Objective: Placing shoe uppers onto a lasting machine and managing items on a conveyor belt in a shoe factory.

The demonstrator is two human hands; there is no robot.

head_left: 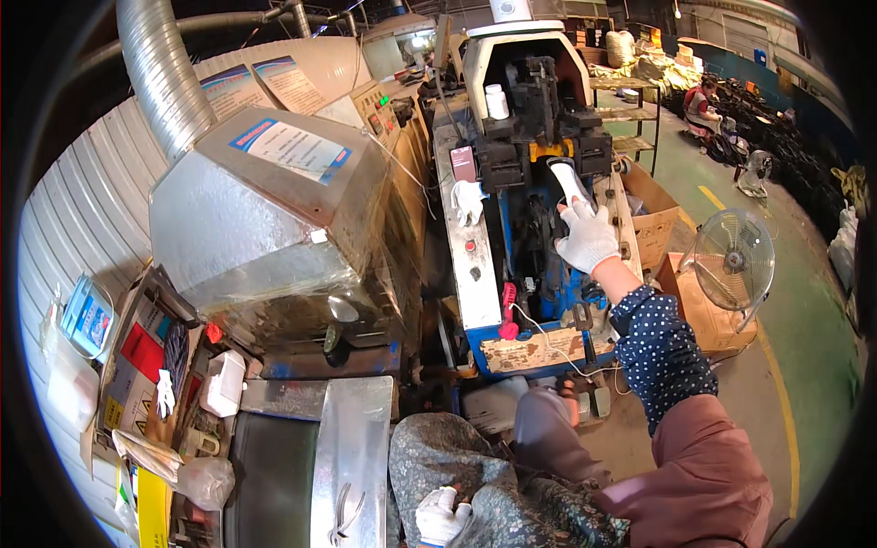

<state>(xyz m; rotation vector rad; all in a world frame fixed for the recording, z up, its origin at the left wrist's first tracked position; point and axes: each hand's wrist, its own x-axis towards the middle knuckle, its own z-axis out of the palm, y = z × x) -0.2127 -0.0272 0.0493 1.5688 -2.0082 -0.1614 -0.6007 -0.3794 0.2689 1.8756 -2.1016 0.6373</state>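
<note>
at a long, perhaps plastic form (567, 180), knit-gloved right hand (587, 237)

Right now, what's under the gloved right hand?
A white elongated piece extends beyond the right hand, over the machine; whatever lies directly beneath the hand is covered.

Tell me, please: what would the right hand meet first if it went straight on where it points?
Most likely the white elongated piece just ahead of the right hand; whether they touch is unclear.
</note>
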